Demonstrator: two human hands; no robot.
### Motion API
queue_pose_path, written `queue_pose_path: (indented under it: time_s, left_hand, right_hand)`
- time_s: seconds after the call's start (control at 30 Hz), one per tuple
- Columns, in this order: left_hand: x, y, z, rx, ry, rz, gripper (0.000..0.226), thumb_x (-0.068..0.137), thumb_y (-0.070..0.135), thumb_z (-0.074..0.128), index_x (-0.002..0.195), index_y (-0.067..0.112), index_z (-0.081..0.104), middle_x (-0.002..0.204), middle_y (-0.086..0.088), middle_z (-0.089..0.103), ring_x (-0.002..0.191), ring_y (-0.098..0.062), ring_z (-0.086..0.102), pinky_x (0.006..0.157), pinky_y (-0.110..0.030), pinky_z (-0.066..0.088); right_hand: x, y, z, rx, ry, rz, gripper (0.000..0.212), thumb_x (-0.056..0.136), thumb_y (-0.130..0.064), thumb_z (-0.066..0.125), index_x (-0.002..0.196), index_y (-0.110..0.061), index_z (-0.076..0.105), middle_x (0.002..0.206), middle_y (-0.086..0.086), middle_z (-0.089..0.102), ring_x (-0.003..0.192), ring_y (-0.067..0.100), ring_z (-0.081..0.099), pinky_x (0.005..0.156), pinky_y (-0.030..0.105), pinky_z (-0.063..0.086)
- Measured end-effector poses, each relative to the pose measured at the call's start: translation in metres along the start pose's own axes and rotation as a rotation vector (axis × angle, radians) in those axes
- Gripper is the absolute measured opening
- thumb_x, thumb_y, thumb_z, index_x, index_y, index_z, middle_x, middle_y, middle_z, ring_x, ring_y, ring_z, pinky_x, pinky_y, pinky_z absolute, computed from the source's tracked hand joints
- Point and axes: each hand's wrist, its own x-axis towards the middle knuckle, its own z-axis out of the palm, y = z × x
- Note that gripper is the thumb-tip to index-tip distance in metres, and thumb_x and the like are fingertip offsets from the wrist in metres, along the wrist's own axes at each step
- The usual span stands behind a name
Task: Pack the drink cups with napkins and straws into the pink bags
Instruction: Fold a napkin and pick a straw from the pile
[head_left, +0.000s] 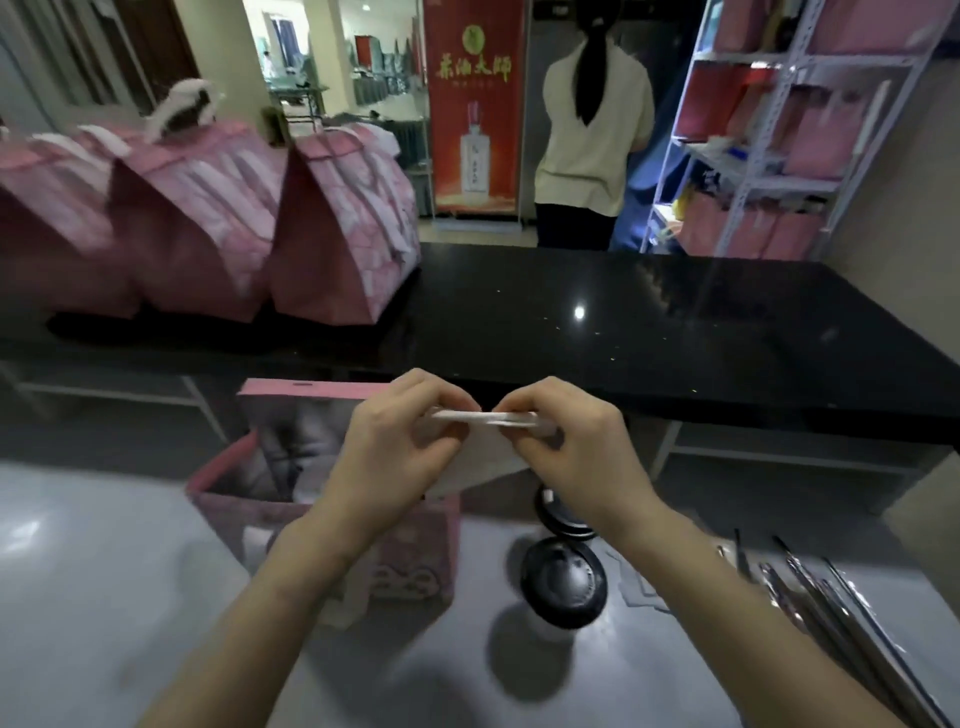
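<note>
Black counter (649, 332), grey table (93, 597), pink bags (337, 234)

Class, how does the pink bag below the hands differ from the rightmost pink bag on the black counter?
Near bag is open-topped; counter bag is folded shut. Near bag stands on the grey worktop; counter bag on the black counter. Left hand and right hand pinch a napkin above the near bag only. Both are pink.
</note>
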Motion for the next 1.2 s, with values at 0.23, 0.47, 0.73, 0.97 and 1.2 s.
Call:
queue_pose_path:
  time_s: [0.23, 0.47, 0.73, 0.97, 1.2]
  left_hand:
    - [-0.025, -0.075, -0.101, 0.114, 0.058, -0.191, 0.021, 0.076, 0.005, 0.075, 0.089, 0.021, 0.071, 0.082, 0.014, 0.069, 0.081, -0.002, 0.063, 0.071, -0.017, 0.047]
    - [-0.038, -0.135, -0.113, 0.409, -0.353, -0.152, 0.016, 0.075, 0.025, 0.069, 0.09, 0.026, 0.072, 0.082, 0.008, 0.064, 0.098, -0.015, 0.055, 0.088, -0.03, 0.041]
    - [-0.034, -0.157, -0.111, 0.423, -0.364, -0.053, 0.033, 0.081, 0.041, 0.066, 0.113, 0.031, 0.064, 0.109, 0.01, 0.063, 0.114, -0.014, 0.048, 0.107, -0.034, 0.028]
    - [-0.032, -0.142, -0.112, 0.334, -0.225, -0.037, 0.016, 0.084, 0.032, 0.068, 0.098, 0.024, 0.07, 0.095, 0.008, 0.066, 0.1, -0.017, 0.057, 0.092, -0.037, 0.043]
    - [-0.01, -0.071, -0.057, 0.174, -0.226, 0.107, 0.007, 0.083, 0.024, 0.068, 0.087, 0.019, 0.071, 0.085, 0.004, 0.066, 0.086, -0.019, 0.059, 0.075, -0.036, 0.047]
  right_hand:
    - [0.051, -0.057, 0.099, -0.032, -0.158, 0.007, 0.021, 0.08, -0.002, 0.066, 0.097, -0.014, 0.069, 0.093, -0.002, 0.066, 0.086, 0.015, 0.062, 0.075, 0.036, 0.051]
    - [0.053, -0.049, 0.15, -0.153, -0.494, 0.276, 0.02, 0.082, -0.013, 0.067, 0.088, -0.032, 0.064, 0.086, -0.012, 0.066, 0.079, 0.008, 0.064, 0.074, 0.038, 0.056]
    - [0.058, -0.044, 0.169, -0.375, -0.515, 0.509, 0.043, 0.083, -0.029, 0.07, 0.124, -0.026, 0.056, 0.114, 0.0, 0.064, 0.101, 0.02, 0.062, 0.084, 0.037, 0.054]
    - [0.039, -0.059, 0.142, -0.368, -0.333, 0.327, 0.024, 0.088, -0.032, 0.064, 0.112, -0.028, 0.065, 0.111, -0.013, 0.062, 0.101, 0.007, 0.057, 0.088, 0.027, 0.05]
    - [-0.014, -0.057, 0.062, -0.611, -0.041, 0.198, 0.01, 0.083, -0.019, 0.073, 0.092, -0.015, 0.072, 0.102, -0.002, 0.068, 0.094, 0.017, 0.062, 0.077, 0.029, 0.052]
